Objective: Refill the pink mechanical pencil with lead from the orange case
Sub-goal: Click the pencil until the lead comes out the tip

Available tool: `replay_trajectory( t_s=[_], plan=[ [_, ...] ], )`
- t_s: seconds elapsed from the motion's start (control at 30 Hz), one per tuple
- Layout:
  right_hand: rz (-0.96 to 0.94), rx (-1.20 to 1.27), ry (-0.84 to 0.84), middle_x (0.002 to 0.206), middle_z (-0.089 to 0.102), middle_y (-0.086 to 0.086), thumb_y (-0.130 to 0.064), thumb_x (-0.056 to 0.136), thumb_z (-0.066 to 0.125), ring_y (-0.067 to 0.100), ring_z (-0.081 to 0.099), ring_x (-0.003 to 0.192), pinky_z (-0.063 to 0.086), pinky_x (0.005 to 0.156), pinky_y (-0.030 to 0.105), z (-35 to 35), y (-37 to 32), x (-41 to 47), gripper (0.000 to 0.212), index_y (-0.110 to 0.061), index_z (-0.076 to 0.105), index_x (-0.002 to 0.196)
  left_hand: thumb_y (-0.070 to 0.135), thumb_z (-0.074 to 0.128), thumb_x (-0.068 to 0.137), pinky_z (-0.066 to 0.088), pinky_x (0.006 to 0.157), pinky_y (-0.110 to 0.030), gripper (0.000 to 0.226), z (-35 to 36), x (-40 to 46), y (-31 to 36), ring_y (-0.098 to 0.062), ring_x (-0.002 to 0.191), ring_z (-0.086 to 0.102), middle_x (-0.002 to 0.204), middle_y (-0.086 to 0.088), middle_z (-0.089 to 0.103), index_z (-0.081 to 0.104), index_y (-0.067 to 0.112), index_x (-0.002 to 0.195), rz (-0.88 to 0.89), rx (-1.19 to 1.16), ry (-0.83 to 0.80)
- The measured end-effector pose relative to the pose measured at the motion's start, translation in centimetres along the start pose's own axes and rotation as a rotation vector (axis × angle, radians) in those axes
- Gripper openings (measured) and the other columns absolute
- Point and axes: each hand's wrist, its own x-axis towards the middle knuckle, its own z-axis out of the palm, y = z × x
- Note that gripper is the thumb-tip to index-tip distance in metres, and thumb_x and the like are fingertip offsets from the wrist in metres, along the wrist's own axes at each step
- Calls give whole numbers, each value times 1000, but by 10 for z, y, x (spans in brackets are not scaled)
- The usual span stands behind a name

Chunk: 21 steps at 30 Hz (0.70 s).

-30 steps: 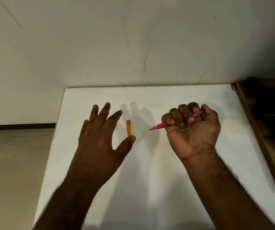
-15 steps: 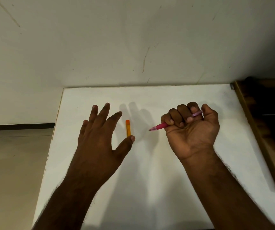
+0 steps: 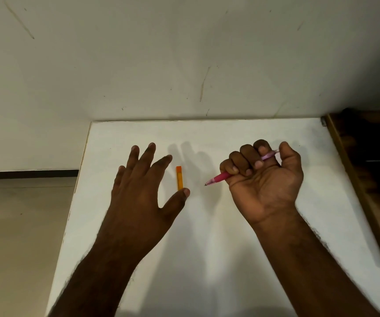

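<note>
Pink pencil [image 3: 222, 176], one, in right hand's [image 3: 267, 179] curled grip; one orange case [image 3: 179, 178] beside spread left hand [image 3: 143, 186].

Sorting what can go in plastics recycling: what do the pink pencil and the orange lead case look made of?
Pink mechanical pencil: looks like plastic, a solid pink grip and a paler, see-through barrel, with a small tip that may be metal. Orange case: probably plastic too, flat and matte, its far end a deeper orange, perhaps a cap.
</note>
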Motion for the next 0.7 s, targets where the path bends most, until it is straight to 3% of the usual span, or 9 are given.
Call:
replay_trajectory(
  t_s=[0.43, 0.6, 0.7],
  plan=[
    [-23, -2, 8, 55, 33, -4, -37, 98, 30, 15, 26, 50, 33, 54, 28, -1, -1, 2, 41, -17, 44, 65, 73, 45, 84, 7, 123, -44, 77, 2, 0, 0, -10, 154, -6, 166, 10, 13, 39, 33, 149, 4, 11, -1],
    [-5, 25, 7, 55, 34, -3, -44, 98, 32, 15, 27, 50, 33, 54, 28, -2, -1, 2, 45, -16, 47, 66, 68, 46, 80, 10, 125, -47, 77, 2, 0, 0, -11, 154, -4, 166, 9, 14, 41, 32, 148, 7, 17, -6],
    [-30, 15, 16, 54, 33, -3, -37, 98, 31, 15, 26, 49, 33, 54, 28, -2, -1, 3, 41, -17, 45, 65, 69, 44, 79, 9, 125, -47, 78, 2, 1, 1, -11, 154, -5, 166, 10, 13, 41, 32, 148, -2, 20, -18]
  ],
)
